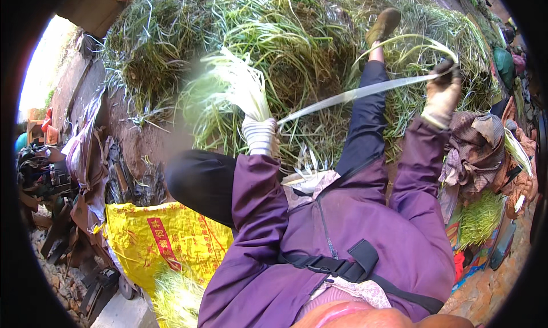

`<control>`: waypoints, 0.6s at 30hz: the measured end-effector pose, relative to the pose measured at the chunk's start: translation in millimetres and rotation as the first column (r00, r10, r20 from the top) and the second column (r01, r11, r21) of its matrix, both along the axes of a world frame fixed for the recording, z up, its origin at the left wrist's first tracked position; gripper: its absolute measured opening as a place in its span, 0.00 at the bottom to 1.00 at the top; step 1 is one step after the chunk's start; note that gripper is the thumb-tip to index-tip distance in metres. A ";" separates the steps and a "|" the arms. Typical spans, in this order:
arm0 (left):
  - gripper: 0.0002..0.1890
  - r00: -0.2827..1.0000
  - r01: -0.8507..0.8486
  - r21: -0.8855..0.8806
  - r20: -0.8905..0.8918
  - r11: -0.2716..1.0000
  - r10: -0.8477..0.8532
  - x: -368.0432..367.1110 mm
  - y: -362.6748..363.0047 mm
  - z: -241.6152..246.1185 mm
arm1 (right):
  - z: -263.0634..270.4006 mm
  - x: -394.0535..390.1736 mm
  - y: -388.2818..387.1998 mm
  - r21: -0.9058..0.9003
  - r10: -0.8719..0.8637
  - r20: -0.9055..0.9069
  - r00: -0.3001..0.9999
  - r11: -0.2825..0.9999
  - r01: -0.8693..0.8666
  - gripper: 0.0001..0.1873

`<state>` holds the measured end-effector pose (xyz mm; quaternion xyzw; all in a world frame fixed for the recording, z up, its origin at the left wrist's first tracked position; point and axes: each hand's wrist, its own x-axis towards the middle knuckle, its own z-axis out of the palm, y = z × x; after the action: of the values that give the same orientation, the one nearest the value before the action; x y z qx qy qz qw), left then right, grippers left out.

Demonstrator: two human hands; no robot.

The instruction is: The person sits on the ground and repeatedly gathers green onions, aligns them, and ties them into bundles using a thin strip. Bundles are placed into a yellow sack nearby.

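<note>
My left hand (pixel 260 136), in a white striped knit glove, is closed around a bundle of pale leafy stalks (pixel 250 90), whose loose ends fan upward and blur at the left. A flat whitish strip (pixel 355 95) runs from beside my left hand to my right hand (pixel 443 92), looking nearly taut. My right hand wears a glove dirty at the fingers and grips the strip's far end. Yellow-green leaves (pixel 421 40) arch out near those fingers; whether they are held too, I cannot tell. My fingertips are partly hidden on both sides.
Heaped long green leafy stalks (pixel 282 37) spread in front of my legs. A yellow printed woven sack (pixel 171 238) with pale stalks (pixel 180 291) lies at lower left. Checked cloth (pixel 475 152) and green stalks (pixel 481 219) are at right. Dark scraps (pixel 55 174) are piled far left.
</note>
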<state>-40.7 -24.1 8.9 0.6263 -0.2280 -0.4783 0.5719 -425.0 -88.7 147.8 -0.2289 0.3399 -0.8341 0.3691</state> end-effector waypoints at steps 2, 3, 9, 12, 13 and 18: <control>0.22 0.908 0.152 0.315 0.330 0.937 -0.259 7.6 0.7 -1.4 | 7.5 -20.6 -11.7 -0.077 0.171 0.046 0.984 0.983 -0.167 0.15; 0.23 0.829 0.196 0.471 0.388 0.860 -0.402 10.6 0.3 -1.9 | 9.5 -24.4 -16.7 -0.035 0.146 0.062 0.987 0.989 -0.144 0.15; 0.19 0.952 0.306 0.224 -0.083 0.925 -0.294 21.6 5.2 0.3 | -21.4 55.9 -29.9 0.217 0.366 -0.277 0.889 0.925 -0.313 0.18; 0.16 0.913 0.202 0.033 -0.369 0.979 -0.176 19.7 12.3 7.9 | -34.1 125.5 -28.3 0.372 0.667 -0.262 0.697 0.736 -0.565 0.19; 0.16 0.881 0.176 -0.017 -0.444 0.984 -0.165 17.9 15.3 11.0 | -39.1 148.9 -18.4 0.407 0.628 -0.381 0.679 0.773 -0.486 0.17; 0.18 0.795 0.330 -0.087 -0.511 0.940 -0.326 1.4 22.0 19.6 | -62.9 254.3 -37.1 0.462 0.779 -0.237 0.581 0.616 -0.638 0.12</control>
<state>-39.4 -2.0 28.5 0.4268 -0.1689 -0.7216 0.5183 -170.6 -125.8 85.0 -0.4540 0.4208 -0.4739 0.6263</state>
